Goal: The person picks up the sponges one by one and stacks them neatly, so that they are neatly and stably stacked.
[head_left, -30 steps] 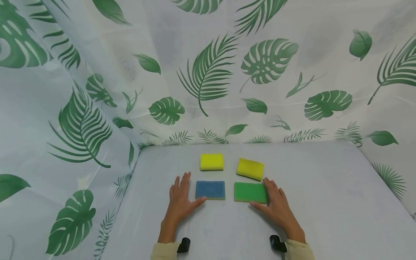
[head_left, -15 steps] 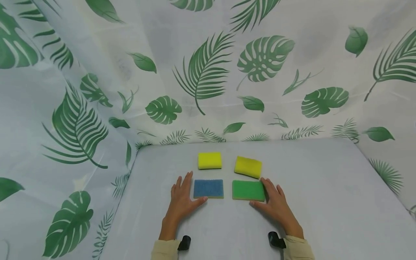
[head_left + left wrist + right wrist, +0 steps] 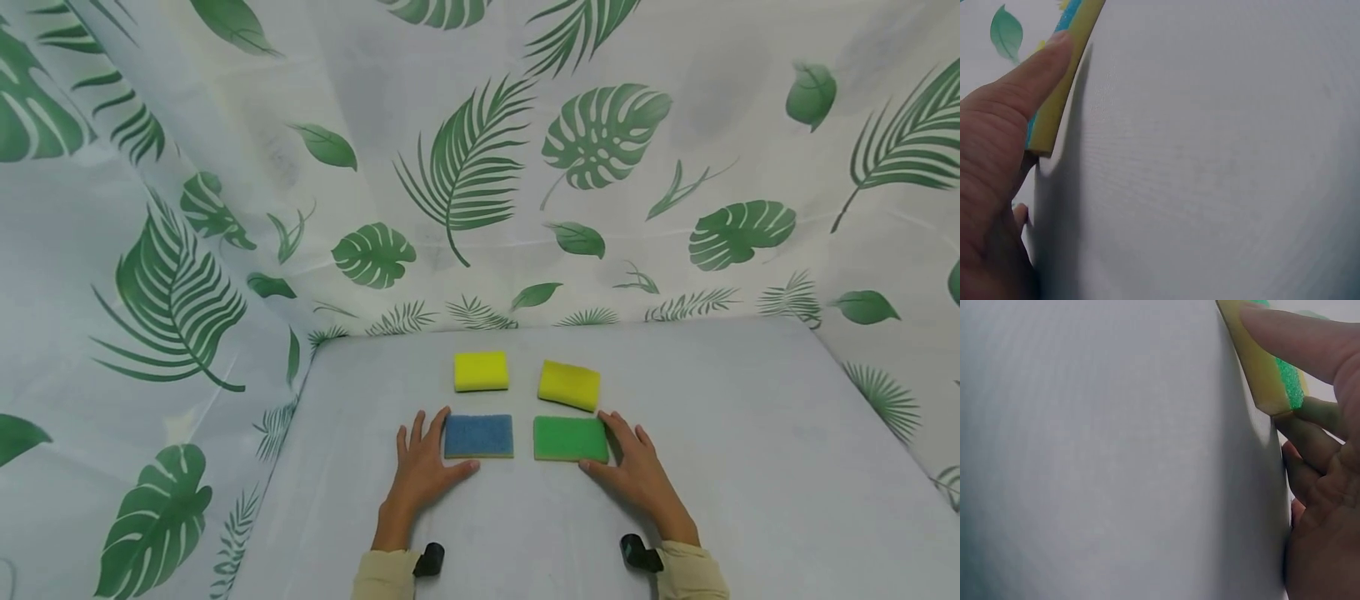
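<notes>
A blue-topped sponge with a yellow base lies in front of me on the left. My left hand holds it by its left end, the thumb along the near edge and the index finger at the far corner. Beside it lies a green-topped sponge, also yellow underneath. My right hand grips its right end, thumb on the near edge, index finger at the far right corner. In the left wrist view the thumb crosses the yellow side of the sponge. The right wrist view shows fingers behind the green sponge's end.
Two yellow sponges lie behind the held pair: one on the left, and a slightly turned one on the right. Everything rests on a pale table. A leaf-printed curtain rises at the table's back and sides.
My left hand's fingers have drawn in from a wider spread to the blue sponge's corner. The right thumb and index finger have closed in slightly on the green sponge. The head view has shifted a little.
</notes>
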Tool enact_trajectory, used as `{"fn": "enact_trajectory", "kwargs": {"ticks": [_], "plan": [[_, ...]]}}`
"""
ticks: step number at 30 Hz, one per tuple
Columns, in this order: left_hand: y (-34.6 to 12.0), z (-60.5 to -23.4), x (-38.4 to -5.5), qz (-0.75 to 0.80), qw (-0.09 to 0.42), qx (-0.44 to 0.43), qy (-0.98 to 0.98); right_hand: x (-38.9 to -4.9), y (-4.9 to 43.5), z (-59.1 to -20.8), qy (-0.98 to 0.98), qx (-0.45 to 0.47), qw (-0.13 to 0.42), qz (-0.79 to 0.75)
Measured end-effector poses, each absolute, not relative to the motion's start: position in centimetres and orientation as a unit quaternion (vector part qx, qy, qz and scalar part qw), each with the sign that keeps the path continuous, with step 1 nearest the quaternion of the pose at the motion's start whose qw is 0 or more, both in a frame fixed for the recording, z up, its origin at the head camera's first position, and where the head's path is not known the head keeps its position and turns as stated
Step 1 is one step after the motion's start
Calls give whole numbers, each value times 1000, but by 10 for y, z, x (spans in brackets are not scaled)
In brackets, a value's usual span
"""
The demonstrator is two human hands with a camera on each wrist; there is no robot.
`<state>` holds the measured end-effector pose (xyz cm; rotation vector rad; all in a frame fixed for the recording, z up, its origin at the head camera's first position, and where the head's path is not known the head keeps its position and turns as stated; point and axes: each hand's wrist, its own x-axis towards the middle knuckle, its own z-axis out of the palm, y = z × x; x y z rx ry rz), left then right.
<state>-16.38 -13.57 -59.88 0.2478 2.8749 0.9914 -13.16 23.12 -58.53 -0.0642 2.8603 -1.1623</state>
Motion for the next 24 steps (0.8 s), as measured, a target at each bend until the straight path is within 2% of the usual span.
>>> {"fn": "enact_trajectory", "kwargs": {"ticks": [10, 18, 24], "plan": [[-134, -605, -164, 325, 4, 83, 942, -134, 233, -586, 921, -7, 47, -386], [-135, -602, -164, 358, 1, 89, 929, -135, 237, -584, 916, 3, 75, -394], [-138, -594, -165, 394, 13, 84, 915, -138, 238, -584, 913, -11, 68, -403]]}}
